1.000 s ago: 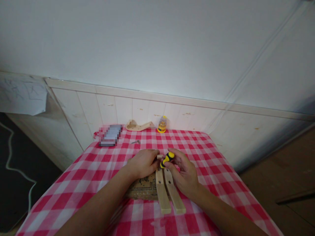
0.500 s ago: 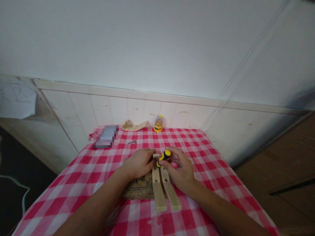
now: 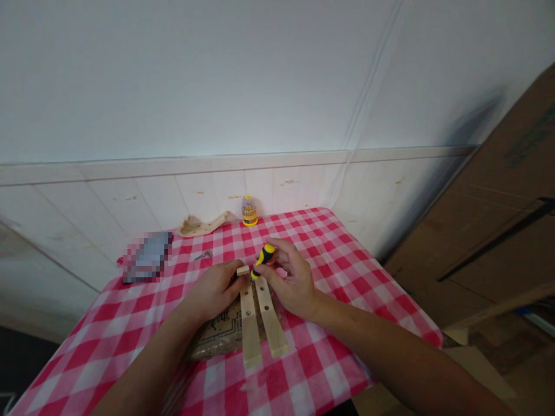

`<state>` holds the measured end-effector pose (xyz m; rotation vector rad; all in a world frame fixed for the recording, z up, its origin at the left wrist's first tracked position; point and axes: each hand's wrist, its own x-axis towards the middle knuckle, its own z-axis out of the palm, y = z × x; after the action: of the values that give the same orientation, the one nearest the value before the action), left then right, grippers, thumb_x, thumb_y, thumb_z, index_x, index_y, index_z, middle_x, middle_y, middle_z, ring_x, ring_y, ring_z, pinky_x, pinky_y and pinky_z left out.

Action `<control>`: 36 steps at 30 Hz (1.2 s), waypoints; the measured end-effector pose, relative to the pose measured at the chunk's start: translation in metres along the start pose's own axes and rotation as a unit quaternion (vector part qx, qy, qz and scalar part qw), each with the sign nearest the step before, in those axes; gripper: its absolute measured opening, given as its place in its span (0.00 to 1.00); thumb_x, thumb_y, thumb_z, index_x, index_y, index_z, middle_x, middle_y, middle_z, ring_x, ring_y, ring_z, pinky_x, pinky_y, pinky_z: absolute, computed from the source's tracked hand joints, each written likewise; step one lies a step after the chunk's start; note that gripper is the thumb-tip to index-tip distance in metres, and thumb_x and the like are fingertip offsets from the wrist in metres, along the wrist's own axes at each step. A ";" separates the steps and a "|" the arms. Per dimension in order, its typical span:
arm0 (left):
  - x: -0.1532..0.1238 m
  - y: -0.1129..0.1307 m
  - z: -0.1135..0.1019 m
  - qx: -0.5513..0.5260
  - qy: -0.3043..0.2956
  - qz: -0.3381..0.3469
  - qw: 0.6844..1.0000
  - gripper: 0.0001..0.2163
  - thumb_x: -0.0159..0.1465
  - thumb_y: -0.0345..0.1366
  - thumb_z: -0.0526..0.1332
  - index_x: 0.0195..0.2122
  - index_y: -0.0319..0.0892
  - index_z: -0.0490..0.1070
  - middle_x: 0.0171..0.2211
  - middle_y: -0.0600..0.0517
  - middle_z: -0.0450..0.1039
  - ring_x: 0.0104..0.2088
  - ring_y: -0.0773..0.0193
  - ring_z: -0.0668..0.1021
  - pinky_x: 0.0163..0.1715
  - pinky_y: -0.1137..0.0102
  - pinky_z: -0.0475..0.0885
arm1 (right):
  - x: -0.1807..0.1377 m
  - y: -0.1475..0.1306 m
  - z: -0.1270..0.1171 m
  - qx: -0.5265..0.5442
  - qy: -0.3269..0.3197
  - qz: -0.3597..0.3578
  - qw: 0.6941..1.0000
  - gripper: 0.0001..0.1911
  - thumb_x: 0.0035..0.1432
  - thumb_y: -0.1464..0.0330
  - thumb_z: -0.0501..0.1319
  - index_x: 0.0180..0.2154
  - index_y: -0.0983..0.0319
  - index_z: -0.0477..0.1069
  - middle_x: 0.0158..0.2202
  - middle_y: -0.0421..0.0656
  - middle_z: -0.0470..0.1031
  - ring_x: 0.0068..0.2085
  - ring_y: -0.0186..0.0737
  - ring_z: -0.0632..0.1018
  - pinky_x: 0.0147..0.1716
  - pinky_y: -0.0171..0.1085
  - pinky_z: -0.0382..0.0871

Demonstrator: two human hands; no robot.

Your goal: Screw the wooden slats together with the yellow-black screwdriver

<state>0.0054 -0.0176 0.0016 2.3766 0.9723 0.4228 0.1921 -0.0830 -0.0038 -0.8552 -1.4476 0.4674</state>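
Two pale wooden slats (image 3: 258, 322) lie side by side on a wooden panel with dark markings (image 3: 221, 335), on the red and white checked tablecloth (image 3: 342, 260). My right hand (image 3: 289, 281) is closed round a yellow and black screwdriver (image 3: 262, 260), its tip down at the far end of the slats. My left hand (image 3: 214, 292) is curled over the panel and presses against the far end of the left slat, next to a small wooden block (image 3: 243, 270).
At the back by the wall stand a small yellow bit holder (image 3: 248, 211) and a curved wooden piece (image 3: 203, 225). A loose screw (image 3: 202, 255) lies near a blurred flat object (image 3: 146, 256). Brown cardboard (image 3: 511, 190) rises at the right beyond the table edge.
The view has swung to the right, so the table and hands sit further left and cardboard shows at the right. Both hands keep their hold on the slats and the screwdriver.
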 end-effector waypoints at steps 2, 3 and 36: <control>0.000 -0.002 0.001 0.001 0.001 0.003 1.000 0.10 0.69 0.39 0.52 0.37 0.42 0.69 0.34 0.49 0.76 0.34 0.60 0.77 0.34 0.68 0.66 | -0.001 0.002 0.000 -0.016 -0.011 -0.006 1.000 0.23 0.63 0.64 0.67 0.58 0.53 0.67 0.45 0.44 0.80 0.41 0.41 0.83 0.40 0.38 0.80; 0.000 -0.003 0.001 0.003 0.002 0.003 1.000 0.09 0.69 0.39 0.52 0.37 0.42 0.69 0.34 0.49 0.76 0.34 0.59 0.77 0.35 0.68 0.66 | -0.002 0.002 0.000 -0.024 -0.015 -0.008 1.000 0.23 0.63 0.63 0.67 0.58 0.52 0.67 0.45 0.44 0.80 0.41 0.41 0.83 0.40 0.39 0.80; 0.000 0.002 -0.003 0.059 0.016 0.016 0.998 0.09 0.67 0.37 0.54 0.42 0.42 0.73 0.39 0.46 0.79 0.40 0.56 0.80 0.40 0.67 0.70 | -0.001 -0.006 0.005 -0.042 -0.061 0.014 0.997 0.20 0.62 0.72 0.65 0.54 0.55 0.69 0.44 0.43 0.81 0.40 0.39 0.85 0.39 0.36 0.81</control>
<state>0.0046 -0.0177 0.0049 2.5010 0.9998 0.4281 0.1856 -0.0863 -0.0007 -0.9286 -1.5777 0.4906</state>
